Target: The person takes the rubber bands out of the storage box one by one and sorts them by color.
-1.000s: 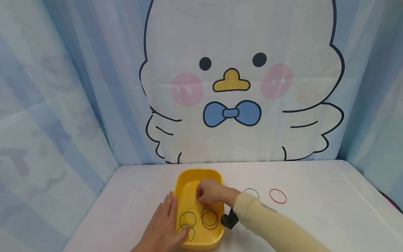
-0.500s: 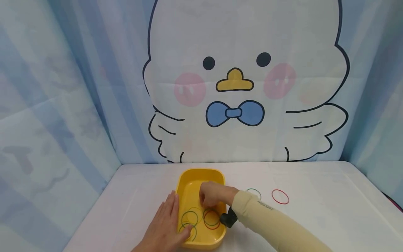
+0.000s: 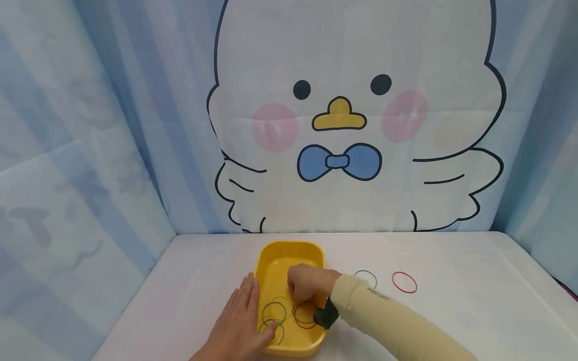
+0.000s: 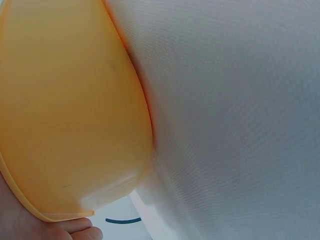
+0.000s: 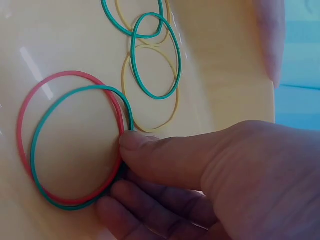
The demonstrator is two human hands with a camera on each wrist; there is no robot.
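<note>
A yellow tray (image 3: pixel 273 268) holds several rubber bands. My left hand (image 3: pixel 238 321) lies along the tray's left side with straight fingers, its thumb over the rim. Inside the tray, my right hand (image 3: pixel 305 283) reaches down to a green rubber band (image 5: pixel 82 89) that overlaps a red rubber band (image 5: pixel 20 125). In the right wrist view the thumb and fingers pinch the green band's edge, with the thumb tip also right at the red one. Beside them lie another green rubber band (image 5: pixel 134 62) and a yellow rubber band (image 5: pixel 123 82).
On the white table (image 3: pixel 460 311), right of the tray, lie a loose green rubber band (image 3: pixel 367 272) and a loose red rubber band (image 3: pixel 408 293). A black device (image 3: pixel 326 315) sits at my right wrist. A printed curtain (image 3: pixel 343 205) stands behind the table.
My right hand has moved down within the tray, from beyond the red and green bands onto their edge. My left hand keeps its place on the tray; the head view has shifted slightly.
</note>
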